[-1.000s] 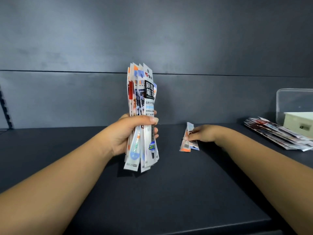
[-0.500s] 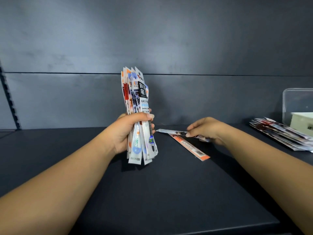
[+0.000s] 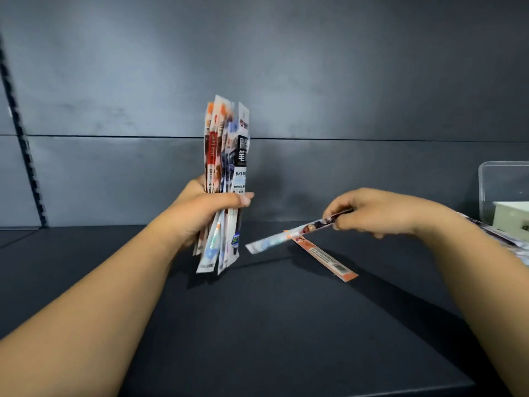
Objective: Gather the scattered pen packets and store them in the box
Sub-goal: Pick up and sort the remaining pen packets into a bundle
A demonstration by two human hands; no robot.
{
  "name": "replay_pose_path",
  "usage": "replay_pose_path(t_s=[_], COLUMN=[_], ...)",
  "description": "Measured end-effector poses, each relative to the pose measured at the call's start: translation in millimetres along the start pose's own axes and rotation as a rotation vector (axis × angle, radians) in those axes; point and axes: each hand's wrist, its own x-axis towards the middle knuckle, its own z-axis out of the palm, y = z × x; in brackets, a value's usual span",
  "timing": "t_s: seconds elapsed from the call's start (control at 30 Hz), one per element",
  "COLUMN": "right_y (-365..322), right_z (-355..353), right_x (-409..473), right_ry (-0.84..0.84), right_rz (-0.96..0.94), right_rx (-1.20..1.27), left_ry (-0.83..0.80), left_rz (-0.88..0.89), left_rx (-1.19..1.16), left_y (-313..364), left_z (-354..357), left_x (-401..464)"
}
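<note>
My left hand (image 3: 206, 212) grips an upright bundle of several pen packets (image 3: 226, 156) above the middle of the dark shelf. My right hand (image 3: 375, 212) pinches one end of a single white packet (image 3: 289, 234), lifted off the shelf with its free end slanting down toward the bundle. An orange packet (image 3: 323, 257) lies flat on the shelf just below it. A clear plastic box (image 3: 503, 184) stands at the far right edge, partly cut off by the frame.
A pile of more packets (image 3: 512, 242) lies at the right in front of the box, with a pale green object (image 3: 512, 217) at the box. The dark shelf surface (image 3: 272, 325) ends at a front edge; a grey back wall rises behind.
My right hand has lifted the white packet off the shelf and swung it toward the bundle. The orange packet stays lying on the shelf. My left hand's bundle has shifted slightly right.
</note>
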Motion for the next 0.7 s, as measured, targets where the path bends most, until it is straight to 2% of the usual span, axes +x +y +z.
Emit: replay_pose_path(t_s=[0.13, 0.27, 0.5, 0.57, 0.63, 0.7], right_y=[-8, -7, 6, 4, -1, -6], right_z=[-4, -11, -23, -18, -11, -4], right_x=[-10, -12, -18, -17, -15, -13], right_ry=[-0.081, -0.037, -0.129, -0.168, -0.211, -0.189], right_rz=[-0.081, -0.058, -0.056, -0.083, -0.148, -0.233], right_rx=[0.409, 0.467, 0.232, 0.122, 0.107, 0.127], left_ry=[-0.253, -0.364, -0.299, -0.384, -0.511, -0.573], left_rz=[-0.168, -0.330, -0.320, -0.364, -0.406, -0.416], left_rx=[0.074, -0.048, -0.288, -0.278, -0.193, -0.073], left_y=[-5, -6, 3, 4, 6, 7], left_z=[6, 18, 1, 2, 12, 22], left_x=[-9, -14, -8, -13, -19, -21])
